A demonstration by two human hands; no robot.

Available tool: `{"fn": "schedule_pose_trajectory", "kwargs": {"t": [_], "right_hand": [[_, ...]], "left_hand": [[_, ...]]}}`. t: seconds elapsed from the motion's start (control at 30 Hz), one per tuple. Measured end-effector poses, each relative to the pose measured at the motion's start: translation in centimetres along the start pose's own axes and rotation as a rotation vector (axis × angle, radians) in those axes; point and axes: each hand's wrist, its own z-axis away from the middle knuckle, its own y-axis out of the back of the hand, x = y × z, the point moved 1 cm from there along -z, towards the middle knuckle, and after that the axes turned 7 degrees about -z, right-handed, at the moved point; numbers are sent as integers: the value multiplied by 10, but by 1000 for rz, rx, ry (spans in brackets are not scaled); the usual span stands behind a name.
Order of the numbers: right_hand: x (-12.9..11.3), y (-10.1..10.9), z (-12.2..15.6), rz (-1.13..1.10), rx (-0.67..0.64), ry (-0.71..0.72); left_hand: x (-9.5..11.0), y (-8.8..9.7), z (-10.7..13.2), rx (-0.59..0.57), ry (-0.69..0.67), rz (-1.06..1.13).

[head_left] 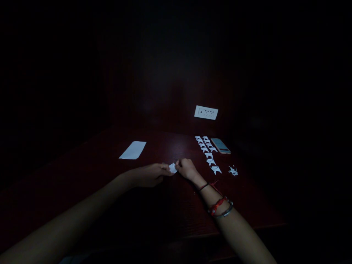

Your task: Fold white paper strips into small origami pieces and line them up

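My left hand (152, 173) and my right hand (186, 168) meet over the dark red table (170, 205), both pinched on one small piece of white paper (172, 168) held between their fingertips. A ring shows on a left finger. Red and dark bracelets circle my right wrist (220, 206). The paper is partly hidden by my fingers.
Several small folded white paper shapes (208, 152) lie in a row to the right, with one more apart (233, 171). A phone (220, 145) lies beside them. A flat white sheet (133, 150) rests at the left. A white wall socket (206, 112) sits behind. The surroundings are dark.
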Motion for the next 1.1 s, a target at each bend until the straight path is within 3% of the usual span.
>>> {"fn": "schedule_pose_trajectory", "kwargs": {"t": [0.33, 0.53, 0.8, 0.9, 1.1], "right_hand": [[-1, 0, 2, 35, 54, 17], [2, 5, 4, 31, -12, 289], [-7, 17, 21, 180, -152, 616], [-13, 17, 24, 249, -196, 667], [-17, 18, 28, 371, -237, 638]], "left_hand": [[-1, -5, -2, -22, 19, -10], [2, 3, -2, -66, 66, -15], [-17, 7, 13, -117, 69, -21], [-19, 8, 14, -94, 47, 8], [-13, 12, 13, -94, 36, 30]]}}
